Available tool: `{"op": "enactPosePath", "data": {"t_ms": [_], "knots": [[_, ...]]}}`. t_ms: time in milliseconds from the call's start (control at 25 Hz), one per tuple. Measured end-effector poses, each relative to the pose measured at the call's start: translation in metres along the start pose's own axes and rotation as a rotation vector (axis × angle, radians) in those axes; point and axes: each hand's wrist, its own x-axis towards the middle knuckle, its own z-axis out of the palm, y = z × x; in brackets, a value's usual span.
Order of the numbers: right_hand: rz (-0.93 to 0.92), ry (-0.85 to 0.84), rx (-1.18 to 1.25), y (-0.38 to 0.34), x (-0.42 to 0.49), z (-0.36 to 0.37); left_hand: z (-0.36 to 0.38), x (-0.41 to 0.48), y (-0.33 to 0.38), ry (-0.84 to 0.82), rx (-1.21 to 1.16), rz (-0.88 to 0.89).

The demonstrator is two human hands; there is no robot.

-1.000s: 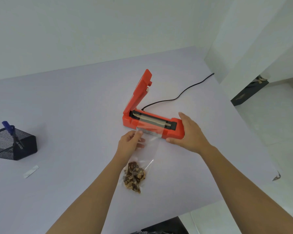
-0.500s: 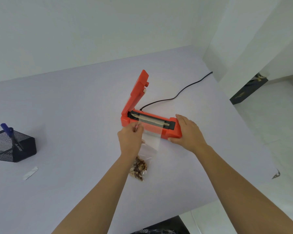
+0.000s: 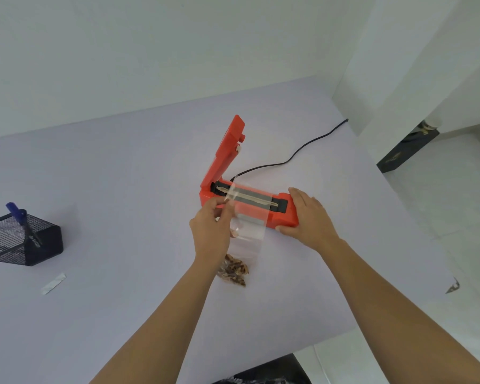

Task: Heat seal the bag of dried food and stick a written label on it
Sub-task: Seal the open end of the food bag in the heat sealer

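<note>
An orange heat sealer (image 3: 284, 214) sits mid-table with its lid raised at the left end. A clear plastic bag (image 3: 250, 231) with brown dried food (image 3: 233, 271) at its bottom lies in front of it, its open top draped over the sealing strip. My left hand (image 3: 209, 231) pinches the bag's top left corner. My right hand (image 3: 309, 218) grips the sealer's right end, holding it down. A small white label strip (image 3: 53, 284) lies on the table at the left.
A black mesh pen holder (image 3: 22, 241) with a blue pen (image 3: 16, 212) stands at the left. The sealer's black cord (image 3: 297, 153) runs off the table's far right edge. The table's near edge drops off below my arms.
My left hand has slid the bag's top farther over the sealing strip, and the dried food has moved toward the sealer with it. The right hand stays on the sealer.
</note>
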Motion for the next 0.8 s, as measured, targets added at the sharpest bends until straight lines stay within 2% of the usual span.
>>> {"op": "enactPosePath", "data": {"t_ms": [120, 200, 320, 360, 400, 480, 560, 800], "knots": [[0.005, -0.012, -0.12, 0.004, 0.0, 0.004, -0.008, -0.005, 0.002, -0.035, 0.007, -0.016], [0.044, 0.088, -0.103, 0.001, -0.01, 0.007, -0.016, -0.011, 0.001, -0.06, -0.002, -0.056], [0.043, 0.413, 0.302, -0.02, -0.045, 0.025, -0.035, -0.02, -0.002, -0.066, -0.071, -0.129], [0.025, 0.441, 0.442, -0.032, -0.059, 0.035, -0.044, -0.022, -0.003, -0.055, -0.094, -0.145], [0.005, 0.377, 0.563, -0.045, -0.072, 0.044, -0.052, -0.025, -0.005, -0.039, -0.105, -0.155], [-0.039, 0.08, 0.694, -0.074, -0.093, 0.057, -0.071, -0.028, -0.008, -0.003, -0.107, -0.154], [-0.092, -0.166, 0.667, -0.101, -0.101, 0.071, -0.09, -0.03, -0.013, 0.026, -0.101, -0.147], [-0.024, -0.332, 0.771, -0.159, -0.11, 0.102, -0.135, -0.03, -0.036, 0.099, -0.159, -0.2]]}}
